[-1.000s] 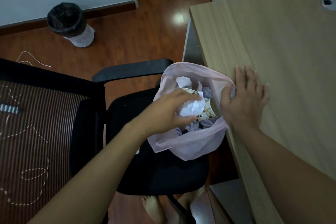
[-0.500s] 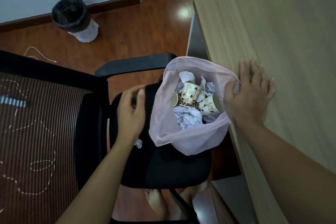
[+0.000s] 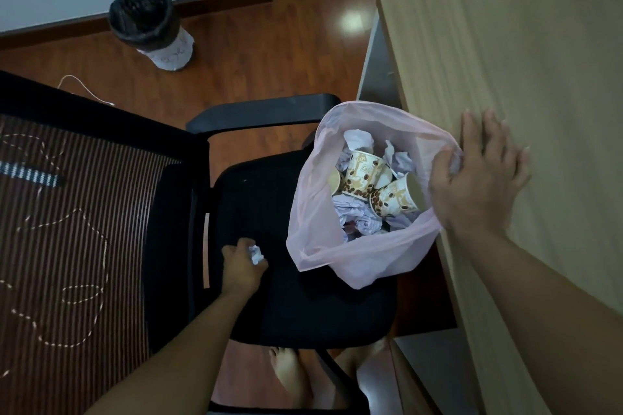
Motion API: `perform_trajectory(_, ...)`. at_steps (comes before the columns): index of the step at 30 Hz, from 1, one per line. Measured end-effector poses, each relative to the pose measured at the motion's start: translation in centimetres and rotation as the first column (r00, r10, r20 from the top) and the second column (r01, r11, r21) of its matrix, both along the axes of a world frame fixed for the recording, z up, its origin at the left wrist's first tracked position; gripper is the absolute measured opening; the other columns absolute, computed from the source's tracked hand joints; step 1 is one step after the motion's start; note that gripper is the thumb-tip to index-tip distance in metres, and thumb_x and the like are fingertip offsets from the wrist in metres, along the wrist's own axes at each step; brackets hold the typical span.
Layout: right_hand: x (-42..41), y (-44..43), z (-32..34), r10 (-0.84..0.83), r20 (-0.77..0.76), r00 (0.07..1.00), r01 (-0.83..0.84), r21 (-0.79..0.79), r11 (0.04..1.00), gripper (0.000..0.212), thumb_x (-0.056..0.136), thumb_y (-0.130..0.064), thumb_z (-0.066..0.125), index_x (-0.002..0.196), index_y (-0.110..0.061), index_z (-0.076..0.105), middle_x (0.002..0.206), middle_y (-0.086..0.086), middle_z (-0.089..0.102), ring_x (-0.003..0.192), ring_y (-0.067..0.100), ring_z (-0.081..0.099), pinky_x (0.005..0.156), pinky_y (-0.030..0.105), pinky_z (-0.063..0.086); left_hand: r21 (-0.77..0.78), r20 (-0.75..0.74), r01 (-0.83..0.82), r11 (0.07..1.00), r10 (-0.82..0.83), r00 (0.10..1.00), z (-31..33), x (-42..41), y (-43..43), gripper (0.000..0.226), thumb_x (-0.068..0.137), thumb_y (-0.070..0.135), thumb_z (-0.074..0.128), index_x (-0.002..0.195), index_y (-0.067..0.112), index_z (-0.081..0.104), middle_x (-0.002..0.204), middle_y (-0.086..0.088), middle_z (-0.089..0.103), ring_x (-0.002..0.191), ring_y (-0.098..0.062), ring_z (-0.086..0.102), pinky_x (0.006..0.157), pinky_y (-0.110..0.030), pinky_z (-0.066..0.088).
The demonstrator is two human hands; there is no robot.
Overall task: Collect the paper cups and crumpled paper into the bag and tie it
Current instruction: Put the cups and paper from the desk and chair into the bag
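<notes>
Left hand (image 3: 244, 263) is down on the black office chair seat (image 3: 303, 310), fingers (image 3: 232, 248) clenched round a small crumpled white paper ball (image 3: 256, 254); can't tell if the ball touches the fabric. Pink translucent plastic bag (image 3: 313, 212) stands on the seat's right side, mouth open, leaning on the edge of the light wood surface (image 3: 522, 61). Inside: 2 beige paper cups (image 3: 364, 175) w/ coffee-bean print lie tilted on top, a 3rd partly hidden at their left, w/ wads of crumpled white paper (image 3: 357, 221) around & under them. Right hand (image 3: 478, 178) holds the bag rim at the surface edge: thumb pinches a bunch of rim, other fingers straight & flat on the wood. Bag not tied. Black-lined waste bin (image 3: 145, 17) stands on the red-brown wood floor (image 3: 269, 54), well apart.
</notes>
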State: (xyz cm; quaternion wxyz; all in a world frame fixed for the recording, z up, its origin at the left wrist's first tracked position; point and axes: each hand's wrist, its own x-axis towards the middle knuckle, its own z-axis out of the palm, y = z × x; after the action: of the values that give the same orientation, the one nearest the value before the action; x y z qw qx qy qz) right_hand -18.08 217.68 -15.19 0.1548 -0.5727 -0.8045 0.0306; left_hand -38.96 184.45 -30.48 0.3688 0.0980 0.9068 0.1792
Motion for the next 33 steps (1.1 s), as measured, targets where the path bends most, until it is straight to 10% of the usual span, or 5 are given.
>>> perform_trajectory(7, 0.0, 0.0, 0.2, -0.001, 0.009, 1.0, 0.001, -0.013, 1.0, 0.064, 0.103, -0.042, 0.047, 0.166, -0.028, 0.04, 0.177, 0.004, 0.033, 0.165, 0.027, 0.026, 0.131, 0.06, 0.015, 0.466, 0.222, -0.44, 0.767, 0.38, 0.898, 7.6, -2.7, 6.8, 0.029, 0.097, 0.02, 0.079, 0.124, 0.028, 0.069, 0.12, -0.002, 0.076, 0.111, -0.022, 0.075, 0.097, -0.036, 0.061)
perform_trajectory(12, 0.0, 0.1, 0.1, -0.008, 0.002, 1.0, 0.008, -0.012, 1.0, 0.065, 0.102, -0.041, 0.049, 0.165, -0.028, 0.041, 0.177, 0.004, 0.033, 0.164, 0.027, 0.027, 0.132, 0.061, 0.016, 0.777, 0.313, -0.334, 0.534, 0.132, 0.94, 19.1, -2.8, 13.8, 0.033, 0.103, 0.014, 0.073, 0.135, 0.021, 0.068, 0.126, 0.006, 0.076, 0.116, -0.015, 0.074, 0.091, -0.032, 0.065)
perform_trajectory(22, 0.2, 0.1, -0.2, 0.002, -0.015, 1.0, -0.002, -0.031, 1.0, 0.064, 0.103, -0.041, 0.049, 0.165, -0.028, 0.042, 0.176, 0.005, 0.035, 0.164, 0.027, 0.028, 0.132, 0.061, 0.016, 0.4, -0.185, 0.667, 0.629, -0.657, 0.731, 17.8, 2.3, 16.8, 0.054, 0.098, 0.056, 0.071, 0.147, 0.04, 0.055, 0.137, 0.014, 0.064, 0.129, -0.009, 0.052, 0.103, -0.031, 0.05)
perform_trajectory(29, 0.3, 0.3, -0.4, -0.008, -0.116, 0.993, -0.001, -0.073, 0.997, 0.058, 0.102, -0.04, 0.051, 0.157, -0.022, 0.045, 0.172, 0.001, 0.041, 0.165, 0.022, 0.025, 0.134, 0.058, 0.011, 0.4, -0.481, 0.494, 0.772, -0.283, 0.83, 16.4, 3.5, 15.4, 0.058, 0.105, 0.052, 0.064, 0.157, 0.028, 0.052, 0.16, 0.008, 0.049, 0.153, -0.016, 0.032, 0.126, -0.042, 0.034)
perform_trajectory(33, 0.5, 0.4, -0.4, -0.003, -0.196, 0.981, -0.017, -0.1, 0.995, 0.039, 0.104, -0.036, 0.054, 0.135, -0.013, 0.05, 0.164, 0.004, 0.049, 0.165, 0.022, 0.027, 0.135, 0.057, 0.01, 0.281, -0.174, 0.158, 0.947, -0.111, 0.978, 14.2, 3.0, 15.0, 0.111, 0.091, 0.075, 0.068, 0.172, 0.025, 0.01, 0.164, -0.007, 0.045, 0.152, -0.029, 0.041, 0.119, -0.046, 0.044)
